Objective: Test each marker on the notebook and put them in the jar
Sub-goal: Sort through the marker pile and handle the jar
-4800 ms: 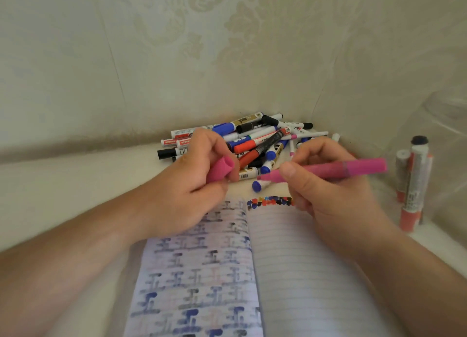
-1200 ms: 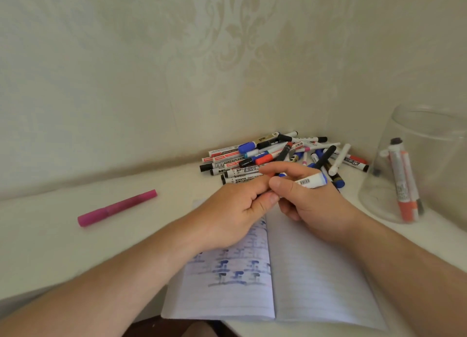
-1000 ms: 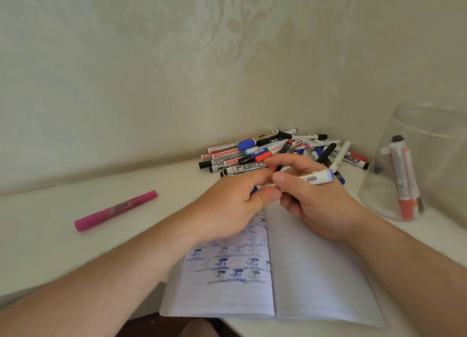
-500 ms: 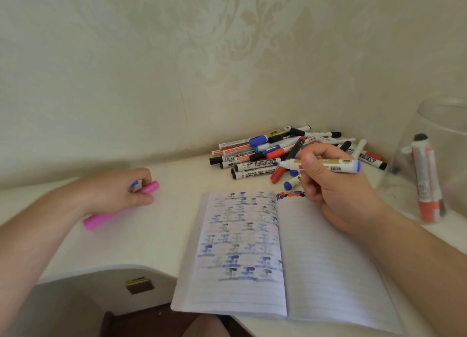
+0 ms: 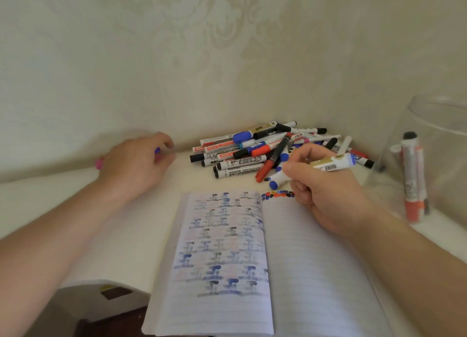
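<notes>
Since half a second ago left hand [image 5: 137,163] slid right along the desk back toward the wall, dragging the pink marker [image 5: 99,164] with it; only the pink end sticks out on its left now, and a bit of blue cap [image 5: 157,150] shows between the curled fingers, so I read it as holding cap plus pink marker, motion-blurred, not certain. Nearest me, notebook [image 5: 252,261] lies open, left page full of bled-through blue and black strokes, right page lined and mostly blank, with a short row of colour dots [image 5: 277,194] at its top left corner. Right hand [image 5: 326,192] sits just above that row, fingers wrapped round a white marker [image 5: 328,163] with blue end, uncapped tip pointing left and down near the dots, not clearly touching paper yet. Meaning: cap is off, next dot should go at the row's right end, then recap and drop it. Behind that, marker pile [image 5: 265,152] against the wall, lots untested. Far right, clear jar [image 5: 442,139] holds a few markers standing, so the task looks early.
</notes>
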`<move>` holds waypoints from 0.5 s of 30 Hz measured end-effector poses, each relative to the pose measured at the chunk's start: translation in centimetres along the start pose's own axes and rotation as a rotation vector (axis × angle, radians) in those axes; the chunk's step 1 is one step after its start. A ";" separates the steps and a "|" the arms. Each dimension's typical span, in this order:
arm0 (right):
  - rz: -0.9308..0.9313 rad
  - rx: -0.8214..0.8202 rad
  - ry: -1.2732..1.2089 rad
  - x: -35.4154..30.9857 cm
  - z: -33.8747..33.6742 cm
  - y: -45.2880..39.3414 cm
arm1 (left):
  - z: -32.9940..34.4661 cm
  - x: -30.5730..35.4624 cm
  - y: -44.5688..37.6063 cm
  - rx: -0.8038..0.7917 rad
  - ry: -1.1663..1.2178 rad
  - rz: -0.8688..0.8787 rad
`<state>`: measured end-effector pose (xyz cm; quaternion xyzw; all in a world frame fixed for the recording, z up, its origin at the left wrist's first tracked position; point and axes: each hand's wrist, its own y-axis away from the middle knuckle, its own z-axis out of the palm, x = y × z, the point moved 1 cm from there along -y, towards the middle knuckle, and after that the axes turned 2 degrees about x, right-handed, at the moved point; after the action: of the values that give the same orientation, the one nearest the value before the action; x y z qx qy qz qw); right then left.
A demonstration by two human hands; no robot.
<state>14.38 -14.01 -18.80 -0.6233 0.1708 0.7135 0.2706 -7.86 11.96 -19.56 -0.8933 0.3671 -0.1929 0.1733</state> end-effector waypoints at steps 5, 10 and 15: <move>-0.006 0.055 0.265 0.4 0.1 0.1 | -1.8 11.7 1.0 -0.378 0.368 0.389; -0.014 0.125 0.431 -0.2 0.1 0.3 | 1.3 11.6 3.5 -0.528 0.261 0.673; -0.029 0.100 0.618 -0.3 1.4 0.8 | 2.7 10.6 3.9 -0.408 0.226 0.781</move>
<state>12.82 -13.85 -18.38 -0.7989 0.2709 0.4773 0.2461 -1.91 2.15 -21.38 -0.6772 0.7236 -0.1331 0.0124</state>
